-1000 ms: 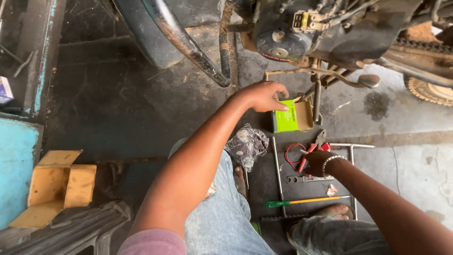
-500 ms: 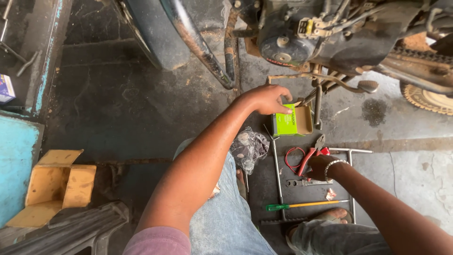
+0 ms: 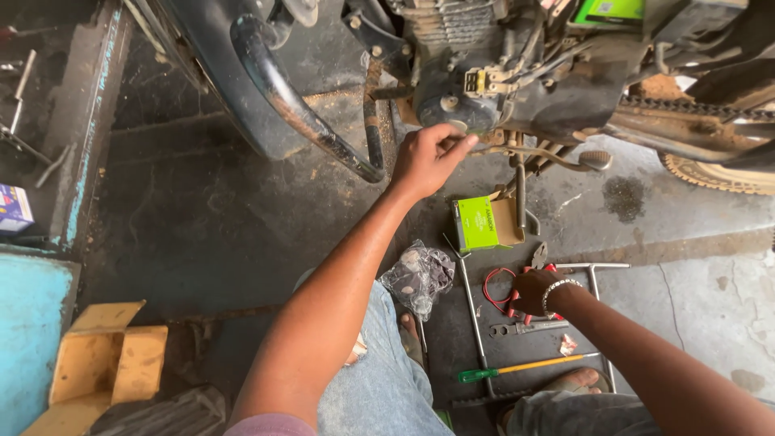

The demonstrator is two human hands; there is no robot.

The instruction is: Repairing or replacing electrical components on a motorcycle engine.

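You sit on a dark, oil-stained concrete floor (image 3: 202, 218) under a motorcycle engine (image 3: 460, 73). Your left hand (image 3: 428, 157) is half closed, fingers pinching a thin metal part by the engine. Your right hand (image 3: 533, 291) grips red-handled pliers (image 3: 542, 268) on the black rubber mat (image 3: 452, 339), near a green cardboard box (image 3: 478, 224).

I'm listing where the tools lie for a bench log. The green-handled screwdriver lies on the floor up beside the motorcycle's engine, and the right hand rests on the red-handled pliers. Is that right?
Not quite. In the head view the green-handled screwdriver lies low on the dark mat near the person's foot, not up beside the motorcycle's engine. The right hand does rest on the red-handled pliers.
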